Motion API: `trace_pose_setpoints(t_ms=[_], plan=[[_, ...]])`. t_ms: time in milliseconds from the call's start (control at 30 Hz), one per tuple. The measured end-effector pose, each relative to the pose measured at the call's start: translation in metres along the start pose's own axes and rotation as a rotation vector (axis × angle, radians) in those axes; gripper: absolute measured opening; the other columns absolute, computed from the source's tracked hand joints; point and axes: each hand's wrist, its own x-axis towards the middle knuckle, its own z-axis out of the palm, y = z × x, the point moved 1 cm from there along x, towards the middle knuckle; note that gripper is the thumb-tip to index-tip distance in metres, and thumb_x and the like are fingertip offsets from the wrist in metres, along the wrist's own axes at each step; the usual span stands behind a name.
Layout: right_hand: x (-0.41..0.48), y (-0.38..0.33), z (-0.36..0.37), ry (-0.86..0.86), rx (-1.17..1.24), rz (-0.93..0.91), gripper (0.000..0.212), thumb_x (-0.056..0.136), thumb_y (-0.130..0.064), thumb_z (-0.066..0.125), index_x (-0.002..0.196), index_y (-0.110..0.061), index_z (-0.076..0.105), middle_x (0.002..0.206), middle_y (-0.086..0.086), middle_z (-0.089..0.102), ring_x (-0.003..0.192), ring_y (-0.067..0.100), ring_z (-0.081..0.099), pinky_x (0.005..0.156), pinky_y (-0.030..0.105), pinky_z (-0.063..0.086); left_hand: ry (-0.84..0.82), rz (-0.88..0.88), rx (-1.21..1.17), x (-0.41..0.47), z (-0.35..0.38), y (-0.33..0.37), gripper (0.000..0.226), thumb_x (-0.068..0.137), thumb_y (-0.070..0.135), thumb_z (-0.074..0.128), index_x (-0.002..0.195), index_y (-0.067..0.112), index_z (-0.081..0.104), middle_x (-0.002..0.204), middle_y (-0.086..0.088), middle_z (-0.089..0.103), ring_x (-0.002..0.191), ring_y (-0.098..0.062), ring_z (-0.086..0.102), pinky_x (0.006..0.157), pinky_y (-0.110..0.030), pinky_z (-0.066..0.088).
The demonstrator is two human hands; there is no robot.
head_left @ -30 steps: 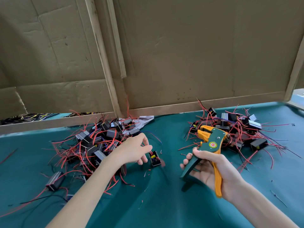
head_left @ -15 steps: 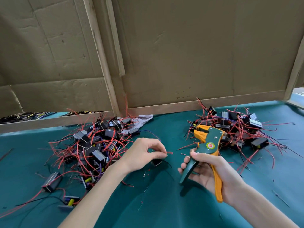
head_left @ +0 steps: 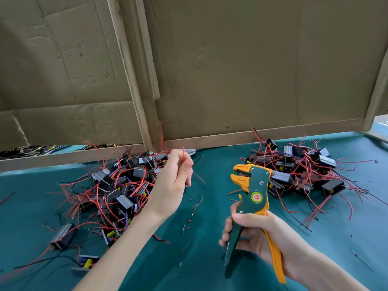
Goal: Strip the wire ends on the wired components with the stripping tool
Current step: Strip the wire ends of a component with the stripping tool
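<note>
Green mat [head_left: 336, 248]: L hand [head_left: 174, 179] pinches red wire [head_left: 183, 153], R hand [head_left: 258, 234] grips stripping tool [head_left: 255, 185] near, not touching.

Your wire stripper [head_left: 255, 192] is smooth green-and-orange plastic with shiny metal rivets [head_left: 261, 182]. The table cover [head_left: 205, 259] is matt green cloth; at twelve o'clock stands creased matt cardboard [head_left: 241, 59] on rough wooden battens [head_left: 128, 80].

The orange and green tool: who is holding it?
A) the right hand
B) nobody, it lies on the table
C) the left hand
A: the right hand grips the handles of the tool, while the left hand pinches a red wire.
</note>
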Motion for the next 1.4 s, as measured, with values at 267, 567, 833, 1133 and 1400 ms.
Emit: trace_pose_setpoints(t_ms=[267,567,833,1133,1400], plan=[[0.003,0.004,-0.009,-0.181,-0.171,0.001,0.017,0.08,-0.012,0.077,0.088,-0.007,0.062,0.084,0.024,0.063,0.08,0.039,0.064,0.084,0.055,0.05,-0.154,-0.011,-0.031,-0.005,0.0,0.018,0.013,0.085,0.032,0.057,0.082,0.021,0.062,0.064,0.012,0.061,0.059,-0.002,0.049,0.064,-0.012,0.04],[0.005,0.012,-0.01,-0.257,-0.206,-0.007,0.016,0.083,-0.012,0.076,0.093,-0.01,0.063,0.085,0.022,0.064,0.081,0.039,0.065,0.087,0.056,0.049,-0.179,-0.022,0.013,-0.007,-0.002,0.025,0.013,0.082,0.035,0.059,0.08,0.024,0.067,0.065,0.017,0.061,0.061,0.0,0.054,0.062,-0.008,0.041],[0.004,0.012,-0.01,-0.271,-0.215,-0.021,0.014,0.085,-0.012,0.074,0.094,-0.01,0.062,0.086,0.022,0.065,0.081,0.039,0.065,0.088,0.057,0.049,-0.227,-0.054,0.024,-0.007,-0.004,0.029,0.014,0.084,0.034,0.059,0.08,0.024,0.068,0.076,0.011,0.065,0.067,-0.007,0.06,0.063,-0.012,0.047],[0.005,0.011,-0.011,-0.271,-0.246,-0.023,0.018,0.084,-0.015,0.076,0.094,-0.01,0.062,0.086,0.022,0.065,0.08,0.039,0.065,0.086,0.056,0.05,-0.289,-0.105,-0.05,-0.004,-0.011,0.03,0.011,0.08,0.031,0.066,0.083,0.021,0.071,0.078,-0.015,0.064,0.068,-0.016,0.049,0.063,-0.028,0.039],[0.001,0.009,-0.009,-0.272,-0.299,-0.02,0.017,0.084,-0.014,0.076,0.092,-0.009,0.063,0.085,0.022,0.065,0.08,0.039,0.065,0.087,0.056,0.05,-0.319,-0.113,-0.026,-0.004,-0.011,0.031,0.01,0.086,0.024,0.067,0.081,0.017,0.072,0.074,-0.023,0.06,0.063,-0.018,0.044,0.06,-0.033,0.035]])
